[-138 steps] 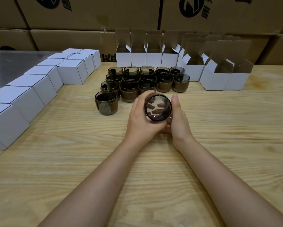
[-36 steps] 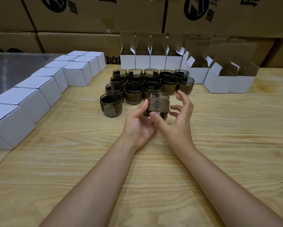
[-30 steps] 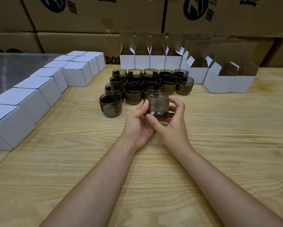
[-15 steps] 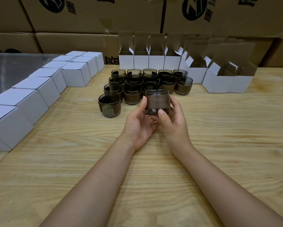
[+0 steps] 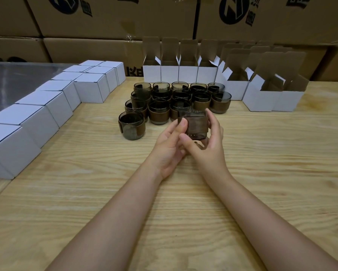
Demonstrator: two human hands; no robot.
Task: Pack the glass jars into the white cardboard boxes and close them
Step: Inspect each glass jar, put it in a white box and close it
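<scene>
Both hands meet over the middle of the wooden surface (image 5: 183, 202), forearms bare.

Held jar (image 5: 195, 124): smoky glass with a brown band round it, upright, mouth up, gripped between the two hands just in front of the jar cluster. Whether its base touches the wood cannot be told; the palms hide it.

Left hand (image 5: 168, 147): palm turned up, thumb tip pressed against the jar's left side, other fingers tucked underneath and out of sight.

Right hand (image 5: 210, 147): fingers (image 5: 215, 124) curled round the jar's right side and back, thumb crossing low in front, touching the left thumb.

Jar cluster (image 5: 170, 98): same banded jars in tight rows, standing upright beyond the hands. One lone jar (image 5: 132, 126) stands just left of the front row.

Open white boxes (image 5: 188, 75): a row behind the cluster, lids raised, with more running off to the right, flaps up.

Closed white boxes (image 5: 89, 89): a line down the left side, from far to near edge, butted together.

Brown cartons (image 5: 115, 18) with dark printing are stacked as a wall behind. A grey metal sheet (image 5: 9, 81) lies far left.
</scene>
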